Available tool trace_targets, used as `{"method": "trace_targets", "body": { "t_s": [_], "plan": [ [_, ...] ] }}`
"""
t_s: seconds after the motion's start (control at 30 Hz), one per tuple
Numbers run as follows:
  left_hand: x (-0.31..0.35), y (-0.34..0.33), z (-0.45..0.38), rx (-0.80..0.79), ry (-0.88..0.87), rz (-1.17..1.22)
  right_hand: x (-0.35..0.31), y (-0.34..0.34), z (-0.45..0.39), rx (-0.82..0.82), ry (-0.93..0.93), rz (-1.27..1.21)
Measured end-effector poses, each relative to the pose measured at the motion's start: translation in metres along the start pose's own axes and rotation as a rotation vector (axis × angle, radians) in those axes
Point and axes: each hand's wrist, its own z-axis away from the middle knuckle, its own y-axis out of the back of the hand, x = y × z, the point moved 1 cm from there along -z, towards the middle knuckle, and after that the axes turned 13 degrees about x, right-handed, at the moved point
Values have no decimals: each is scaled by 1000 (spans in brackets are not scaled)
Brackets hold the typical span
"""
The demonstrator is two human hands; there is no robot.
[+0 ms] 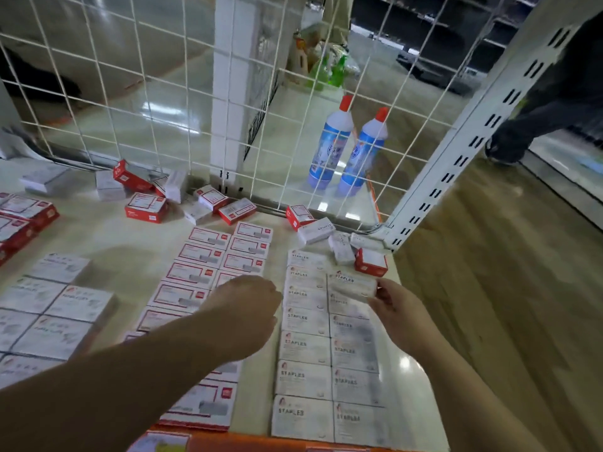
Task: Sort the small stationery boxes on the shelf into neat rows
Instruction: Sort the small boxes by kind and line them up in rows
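Head view of a shelf [107,236] during sorting. The right hand [396,309] pinches a white staples box [354,286] by its right end, fingertips [378,288] curled over the short edge; the box hangs just above the far end of the right-hand white column, tilted slightly. Directly under and nearer than those fingers lie the white rows [326,350], two columns laid flat and touching. The left hand [249,313] hovers with fingers curled downward over the red-bordered rows [208,269]; whether it holds anything cannot be told, since the fingertips are hidden beneath the hand. Beyond both hands, loose red and white boxes [146,199] lie scattered against the wire grid [163,93], with a few more [339,243] just past the right fingertips.

Handling, as judged: each box looks light, stiff cardboard, smooth enough to slide on the shelf. A grip across the short ends or the long sides should suit; a hard squeeze could dent the card. Neighbouring boxes shift easily if nudged.
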Motion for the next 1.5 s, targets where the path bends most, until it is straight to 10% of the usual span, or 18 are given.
{"method": "trace_targets", "body": {
  "t_s": [1.5],
  "plan": [
    [58, -51, -82, 14, 116, 154, 36, -35, -86, -94, 172, 35]
  ]
}}
